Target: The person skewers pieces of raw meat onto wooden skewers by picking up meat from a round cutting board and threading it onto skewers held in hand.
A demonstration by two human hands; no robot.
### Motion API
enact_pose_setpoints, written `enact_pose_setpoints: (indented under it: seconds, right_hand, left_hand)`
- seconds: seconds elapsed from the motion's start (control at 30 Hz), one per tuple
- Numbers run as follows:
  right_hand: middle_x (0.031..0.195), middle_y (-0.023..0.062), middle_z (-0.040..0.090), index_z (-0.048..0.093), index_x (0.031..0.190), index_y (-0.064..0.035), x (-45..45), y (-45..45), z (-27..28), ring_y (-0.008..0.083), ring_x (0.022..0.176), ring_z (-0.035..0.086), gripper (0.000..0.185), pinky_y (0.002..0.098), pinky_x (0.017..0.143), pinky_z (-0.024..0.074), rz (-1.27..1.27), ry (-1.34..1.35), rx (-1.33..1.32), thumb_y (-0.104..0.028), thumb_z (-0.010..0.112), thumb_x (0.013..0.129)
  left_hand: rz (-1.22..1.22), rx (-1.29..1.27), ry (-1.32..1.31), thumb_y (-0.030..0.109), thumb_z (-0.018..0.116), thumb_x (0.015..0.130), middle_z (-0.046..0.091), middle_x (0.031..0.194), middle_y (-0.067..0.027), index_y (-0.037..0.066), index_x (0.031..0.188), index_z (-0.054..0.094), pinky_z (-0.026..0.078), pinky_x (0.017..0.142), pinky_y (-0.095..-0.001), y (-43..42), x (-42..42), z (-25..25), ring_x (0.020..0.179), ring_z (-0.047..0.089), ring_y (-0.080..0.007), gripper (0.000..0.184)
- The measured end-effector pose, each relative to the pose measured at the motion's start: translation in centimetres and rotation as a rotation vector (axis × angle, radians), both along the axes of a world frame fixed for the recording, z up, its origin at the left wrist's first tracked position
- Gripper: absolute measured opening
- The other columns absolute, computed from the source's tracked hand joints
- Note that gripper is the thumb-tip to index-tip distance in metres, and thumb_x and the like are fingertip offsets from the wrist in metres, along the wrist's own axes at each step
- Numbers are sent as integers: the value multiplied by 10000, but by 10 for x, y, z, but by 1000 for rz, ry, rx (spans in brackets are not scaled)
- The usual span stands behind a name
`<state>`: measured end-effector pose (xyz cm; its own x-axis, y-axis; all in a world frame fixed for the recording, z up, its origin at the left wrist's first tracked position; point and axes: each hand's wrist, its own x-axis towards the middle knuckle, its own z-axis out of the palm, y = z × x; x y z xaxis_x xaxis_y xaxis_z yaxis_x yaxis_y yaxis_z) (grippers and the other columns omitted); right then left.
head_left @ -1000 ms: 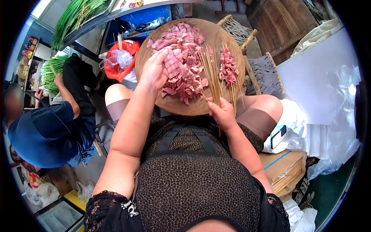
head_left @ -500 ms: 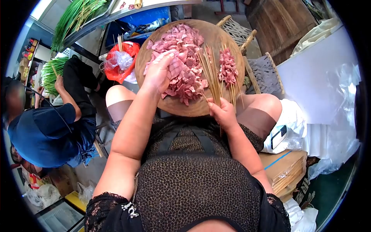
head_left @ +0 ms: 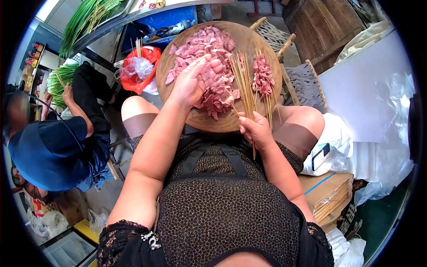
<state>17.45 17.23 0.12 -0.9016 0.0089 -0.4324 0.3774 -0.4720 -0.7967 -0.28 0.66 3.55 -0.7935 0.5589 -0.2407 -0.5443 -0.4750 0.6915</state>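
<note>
A heap of cut raw meat pieces (head_left: 204, 42) covers the left and middle of a round wooden board (head_left: 178, 42) in front of me. My left hand (head_left: 195, 82) is over the heap's near left side, palm turned up and fingers stretched, with no meat plainly in it. At the board's near edge, my right hand (head_left: 256, 129) is closed around a bundle of thin bamboo skewers (head_left: 242, 82), their tips pointing away from me. One skewer slants out toward the heap. Several loaded meat skewers (head_left: 263, 80) lie together on the board's right side.
Left of the board, a red plastic bag (head_left: 142, 82) has upright sticks beside it. A co-worker (head_left: 51, 147) sits at far left, hands at a bunch of green stalks (head_left: 62, 84). To the right are a woven stool (head_left: 304, 86) and a phone (head_left: 320, 156) on white plastic.
My left hand has moved slightly right over the heap and turned palm up, its fingers now in view. My right hand keeps its hold on the skewers, almost unmoved.
</note>
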Motion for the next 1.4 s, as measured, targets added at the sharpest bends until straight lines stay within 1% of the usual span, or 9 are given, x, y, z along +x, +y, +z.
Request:
enact_pose_setpoints:
  seconds: [0.27,0.37,0.47,0.57,0.7,0.87,1.2,1.3,1.4]
  right_hand:
    - [603,-2,534,550,1032,-44,-1,0,-2,48,379,373,217,177,353,276,-15,-25,54,-165,570,852]
    - [604,-1,532,551,1028,-42,-2,0,-1,49,379,377,217,180,350,276,-28,-8,46,-170,571,854]
    - [609,4,531,551,1027,-40,-2,-2,-3,49,379,379,216,182,348,276,-46,23,39,-171,570,856]
    - [614,7,529,548,1027,-39,-2,-3,-3,50,377,377,211,180,346,277,-70,37,37,-167,565,859]
    - [611,4,520,540,1027,-36,-4,4,-9,50,380,372,203,172,344,282,-100,54,24,-159,550,866]
    - [605,8,512,532,1026,-32,-3,3,-7,48,371,337,199,177,330,258,-149,69,2,-144,545,862]
    - [612,4,522,535,1019,-45,-3,4,-7,46,381,356,186,172,342,265,-160,57,11,-152,544,867]
    - [618,2,529,539,1016,-52,-3,6,-5,49,389,375,176,172,350,278,-179,60,0,-153,543,872]
    - [619,2,530,538,1020,-53,-3,7,-7,50,392,378,177,172,354,282,-191,59,4,-151,541,873]
  left_hand:
    - [-33,-99,102,196,428,929,589,1090,-132,27,1165,463,499,802,-341,6,-2,-6,1002,582,-228,292]
    - [-70,-18,21,199,451,924,592,1079,-131,22,1165,464,502,794,-333,13,7,4,978,592,-214,299]
    - [-135,-92,60,183,466,920,590,1081,-137,13,1174,451,502,793,-317,15,15,-12,970,595,-210,307]
    - [-149,-98,6,168,484,912,593,1071,-134,11,1174,448,503,787,-301,21,19,-4,964,598,-209,307]
    - [-182,-25,-76,176,503,903,583,1078,-142,9,1164,456,502,796,-311,30,20,9,964,596,-220,313]
    - [-268,-77,-42,139,518,890,578,1087,-161,3,1110,509,485,870,-364,35,32,-12,985,589,-247,260]
    - [-293,-109,-31,132,508,893,590,1044,-145,-1,1094,509,490,862,-362,45,38,-17,967,592,-243,241]
    - [-273,-83,-79,123,521,885,572,1077,-153,5,1127,472,486,870,-369,47,41,-14,970,588,-238,274]
    - [-347,-98,9,44,593,827,562,1046,-144,25,1191,360,482,881,-397,46,46,-14,979,581,-251,433]
